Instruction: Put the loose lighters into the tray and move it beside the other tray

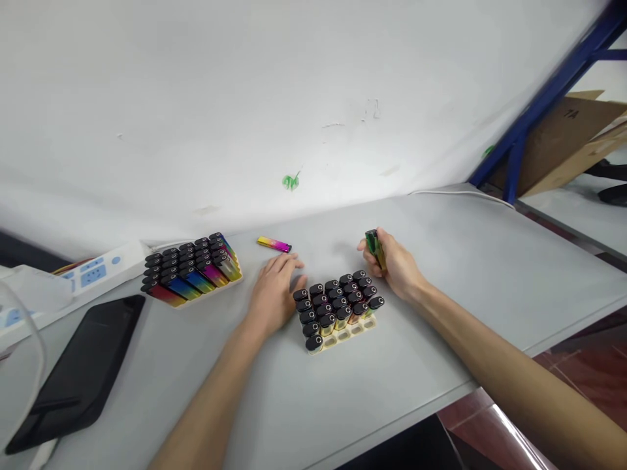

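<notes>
Gripping a green lighter (375, 247) in the right hand (396, 266); resting the left hand (272, 292), unclenched, beside a lighter tray (337, 340), near a yellow-purple lighter (274, 244) by the table's (465, 248) back edge.

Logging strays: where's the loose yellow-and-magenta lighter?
Head view, slightly left of centre: the yellow-and-magenta lighter lies on the grey table, just beyond the left hand, between it and the wall.
</notes>
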`<state>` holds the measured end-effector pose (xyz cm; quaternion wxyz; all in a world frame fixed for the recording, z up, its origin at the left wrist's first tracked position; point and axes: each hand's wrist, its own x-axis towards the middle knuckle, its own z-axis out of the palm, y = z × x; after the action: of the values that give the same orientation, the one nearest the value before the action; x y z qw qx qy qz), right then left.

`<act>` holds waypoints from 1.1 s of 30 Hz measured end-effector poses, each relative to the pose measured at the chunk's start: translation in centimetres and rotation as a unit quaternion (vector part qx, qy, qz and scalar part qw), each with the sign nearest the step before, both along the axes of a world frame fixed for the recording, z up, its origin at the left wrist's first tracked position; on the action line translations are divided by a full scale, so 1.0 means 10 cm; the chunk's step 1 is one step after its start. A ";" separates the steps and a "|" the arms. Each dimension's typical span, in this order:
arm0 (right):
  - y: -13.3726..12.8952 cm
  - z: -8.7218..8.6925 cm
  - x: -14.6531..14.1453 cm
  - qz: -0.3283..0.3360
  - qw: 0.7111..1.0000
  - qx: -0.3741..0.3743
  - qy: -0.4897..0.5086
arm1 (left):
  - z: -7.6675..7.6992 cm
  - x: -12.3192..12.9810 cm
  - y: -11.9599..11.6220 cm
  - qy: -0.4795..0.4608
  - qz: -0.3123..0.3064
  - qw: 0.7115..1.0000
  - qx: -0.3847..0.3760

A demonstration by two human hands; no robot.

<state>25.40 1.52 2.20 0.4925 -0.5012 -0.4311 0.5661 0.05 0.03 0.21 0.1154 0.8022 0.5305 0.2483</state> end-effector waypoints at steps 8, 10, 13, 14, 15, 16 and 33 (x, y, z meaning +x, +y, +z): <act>-0.14 0.29 0.15 -0.025 0.940 0.191 -0.282 | 0.01 0.01 0.00 -0.001 0.000 1.000 0.003; -0.29 0.47 0.16 -0.060 0.920 0.253 -0.293 | 0.01 0.02 0.00 0.001 0.002 1.000 0.003; -0.62 0.74 0.10 -0.110 0.883 0.352 -0.291 | 0.02 0.03 -0.01 0.003 0.006 1.000 -0.003; -0.73 0.81 0.07 -0.108 0.872 0.370 -0.302 | 0.02 0.03 -0.01 0.004 0.006 1.000 -0.005; -0.84 0.86 0.03 -0.087 0.864 0.384 -0.314 | 0.02 0.03 -0.01 0.004 0.005 1.000 -0.008; -0.94 0.89 -0.01 -0.050 0.856 0.395 -0.331 | 0.02 0.03 -0.01 0.004 0.004 1.000 -0.009; -1.17 0.40 -0.34 0.167 0.728 0.449 -0.491 | 0.01 0.03 -0.01 0.012 -0.001 1.000 -0.003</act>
<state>21.99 -10.14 6.25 0.2774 -0.3495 -0.8932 0.0550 0.30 -0.03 0.27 0.1116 0.8051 0.5320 0.2371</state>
